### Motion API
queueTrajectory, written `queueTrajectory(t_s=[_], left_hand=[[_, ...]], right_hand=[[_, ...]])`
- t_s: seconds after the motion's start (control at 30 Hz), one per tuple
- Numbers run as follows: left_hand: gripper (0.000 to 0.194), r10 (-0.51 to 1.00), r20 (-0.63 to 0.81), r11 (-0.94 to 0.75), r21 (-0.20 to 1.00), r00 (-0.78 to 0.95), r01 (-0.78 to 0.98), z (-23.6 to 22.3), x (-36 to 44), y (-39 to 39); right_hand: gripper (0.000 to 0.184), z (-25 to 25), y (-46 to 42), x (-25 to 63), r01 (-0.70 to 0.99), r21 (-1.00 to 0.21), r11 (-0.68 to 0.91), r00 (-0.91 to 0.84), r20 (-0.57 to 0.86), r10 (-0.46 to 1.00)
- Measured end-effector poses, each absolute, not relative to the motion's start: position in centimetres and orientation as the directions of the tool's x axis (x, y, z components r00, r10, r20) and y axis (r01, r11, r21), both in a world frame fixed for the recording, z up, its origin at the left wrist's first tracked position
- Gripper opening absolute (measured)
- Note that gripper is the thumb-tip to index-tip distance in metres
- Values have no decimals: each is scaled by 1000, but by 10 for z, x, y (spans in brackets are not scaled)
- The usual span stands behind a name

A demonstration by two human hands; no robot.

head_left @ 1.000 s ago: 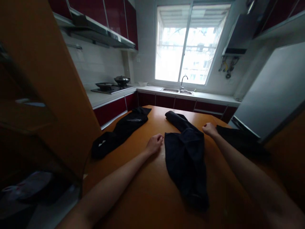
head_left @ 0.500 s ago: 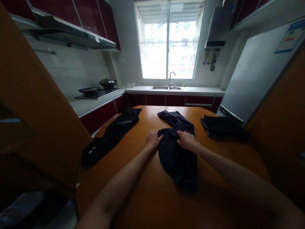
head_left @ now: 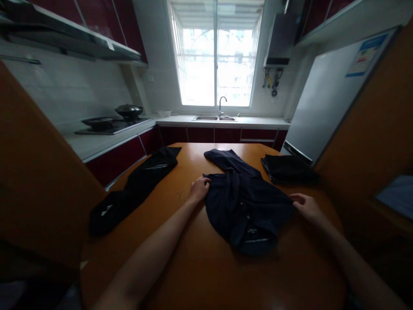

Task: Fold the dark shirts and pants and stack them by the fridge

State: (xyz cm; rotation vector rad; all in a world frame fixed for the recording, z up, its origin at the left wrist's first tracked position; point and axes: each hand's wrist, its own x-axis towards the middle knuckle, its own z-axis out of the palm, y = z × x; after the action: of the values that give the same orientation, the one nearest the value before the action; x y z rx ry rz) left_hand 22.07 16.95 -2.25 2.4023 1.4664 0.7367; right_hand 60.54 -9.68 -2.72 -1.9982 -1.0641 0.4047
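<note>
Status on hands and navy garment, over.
Left hand pinching left edge of navy garment; right hand at its right edge, grip unclear. Partly bunched on table. Black garment left, folded black cloth right; no obstruction seen.

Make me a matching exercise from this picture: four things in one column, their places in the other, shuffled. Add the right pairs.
Things
1. Left hand
2. Right hand
3. Folded black cloth
4. Black garment with white marks

Places
A. Along the left side of the table
B. At the right-hand corner of the dark blue garment
C. On the table's right side, toward the fridge
D. At the left-hand corner of the dark blue garment

Right pairs: 1-D, 2-B, 3-C, 4-A
</note>
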Motion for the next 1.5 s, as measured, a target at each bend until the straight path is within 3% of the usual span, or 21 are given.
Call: queueTrajectory(t_s=[0.17, 0.3, 0.43, 0.67, 0.87, 1.0, 1.1, 1.2, 1.27, 1.37, 1.43, 1.5], left_hand=[[31, 885, 275, -463, 415, 377, 783, -21, 221, 172], [34, 886, 260, -461, 383, 385, 801, -20, 220, 168], [36, 891, 267, -445, 346, 368, 826, -16, 205, 161], [45, 919, 337, -302, 270, 204, 914, 4, 121, 148], [47, 888, 444, -167, 65, 121, 984, 11, 43, 114], [43, 937, 288, -206, -3, 198, 979, 2, 6, 81], [41, 975, 129, -182, -12, 182, 983, 2, -6, 61], [37, 962, 236, -124, -83, 140, 989, 14, 4, 53], [35, 923, 316, -208, -67, 218, 976, 25, 23, 52], [32, 851, 316, -457, 51, 419, 888, 33, 61, 53], [30, 804, 283, -573, 132, 523, 809, 31, 84, 53], [30, 773, 257, -630, 201, 580, 750, 24, 98, 53]], right_hand=[[28, -40, -126, 604, 686, -612, -393, 608, 185, 772], [29, -24, -102, 587, 808, -505, -302, 498, 312, 809], [26, -17, -71, 574, 840, -402, -364, 482, 245, 841], [19, -25, -71, 567, 827, -429, -363, 476, 188, 859], [31, -31, -87, 562, 791, -521, -321, 459, 158, 874], [21, -32, -98, 555, 803, -527, -280, 381, 92, 920], [16, -19, -101, 544, 867, -440, -236, 354, 209, 911], [20, 1, -97, 520, 919, -385, -89, 219, 309, 926], [23, 11, -92, 498, 928, -372, 5, 105, 275, 956], [25, 15, -83, 464, 960, -277, 37, 11, 171, 985], [15, 15, -77, 450, 978, -210, -3, 31, 130, 991], [10, 15, -70, 451, 969, -238, -68, 103, 138, 985]])
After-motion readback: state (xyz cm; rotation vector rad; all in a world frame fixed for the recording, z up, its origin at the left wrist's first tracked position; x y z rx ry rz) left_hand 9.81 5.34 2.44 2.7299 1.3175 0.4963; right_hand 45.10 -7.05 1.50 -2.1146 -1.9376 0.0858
